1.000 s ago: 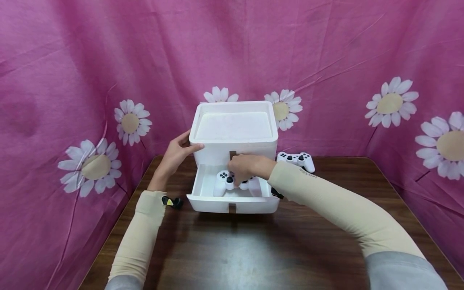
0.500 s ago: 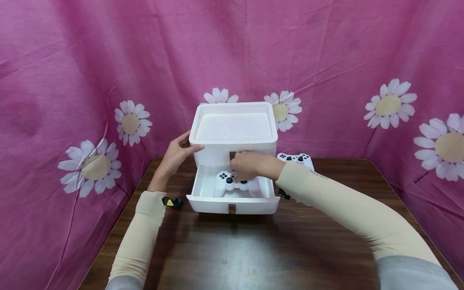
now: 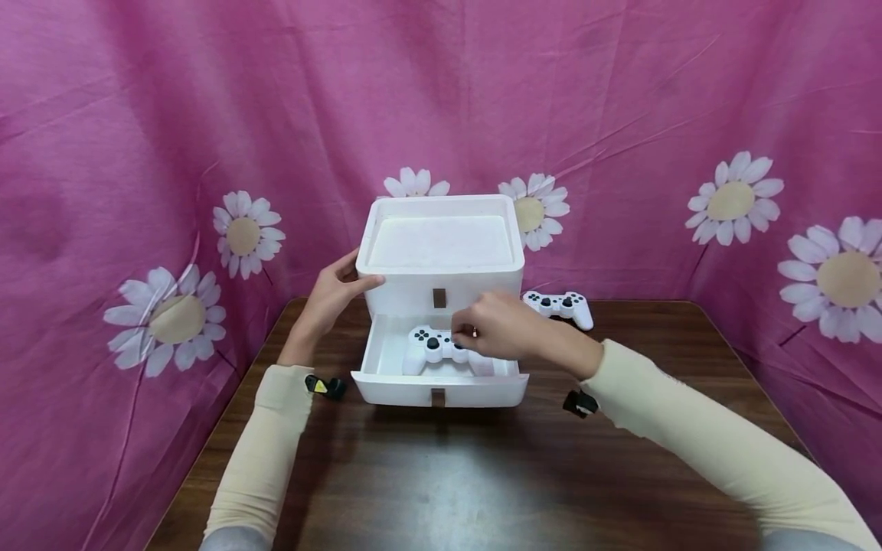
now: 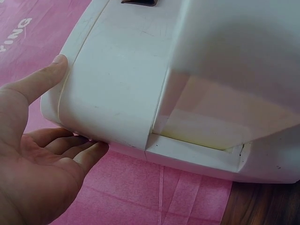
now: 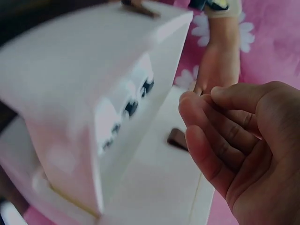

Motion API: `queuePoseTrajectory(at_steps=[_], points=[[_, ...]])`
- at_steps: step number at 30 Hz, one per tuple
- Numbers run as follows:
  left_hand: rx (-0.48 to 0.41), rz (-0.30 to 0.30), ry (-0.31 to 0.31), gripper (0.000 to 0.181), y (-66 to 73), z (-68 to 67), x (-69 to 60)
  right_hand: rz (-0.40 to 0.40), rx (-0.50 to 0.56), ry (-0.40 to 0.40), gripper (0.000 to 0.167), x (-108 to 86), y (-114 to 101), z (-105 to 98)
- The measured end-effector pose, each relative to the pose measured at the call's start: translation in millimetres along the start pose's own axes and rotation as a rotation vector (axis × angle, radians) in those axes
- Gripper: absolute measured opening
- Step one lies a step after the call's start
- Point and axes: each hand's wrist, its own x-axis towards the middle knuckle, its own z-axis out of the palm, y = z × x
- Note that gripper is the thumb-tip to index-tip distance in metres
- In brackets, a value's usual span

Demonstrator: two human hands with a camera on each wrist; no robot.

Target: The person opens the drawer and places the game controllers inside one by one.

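A white two-drawer storage box (image 3: 441,272) stands on the table, its lower drawer (image 3: 441,392) pulled out. My left hand (image 3: 331,297) holds the box's upper left corner. In the left wrist view the thumb (image 4: 51,75) lies on the front and the other fingers reach along the side. Inside the drawer is a white game controller (image 3: 446,350), its right part partly behind my right hand. The right hand (image 3: 498,325) hovers over the drawer's right side. Its fingers are loosely curled with nothing between them, as the right wrist view shows.
Another white game controller (image 3: 560,305) lies on the dark wooden table (image 3: 441,474), right of the box. A brown pull tab (image 3: 439,298) marks the upper drawer, which is closed. Pink flowered cloth (image 3: 441,92) hangs behind and at both sides.
My right hand has drawn back to the right from the controller in the drawer, uncovering more of it and the upper pull tab. The left hand stays on the box.
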Motion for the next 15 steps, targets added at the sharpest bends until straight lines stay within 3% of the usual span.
queuePoseTrajectory(at_steps=[8,15], points=[[-0.006,-0.001,-0.003,0.086,-0.5,-0.6,0.3,0.043,0.066,0.069,0.006,-35.7,-24,26],[-0.011,0.003,-0.003,0.086,-1.3,-0.6,1.2,0.110,0.207,0.097,0.007,-56.8,-42,58]])
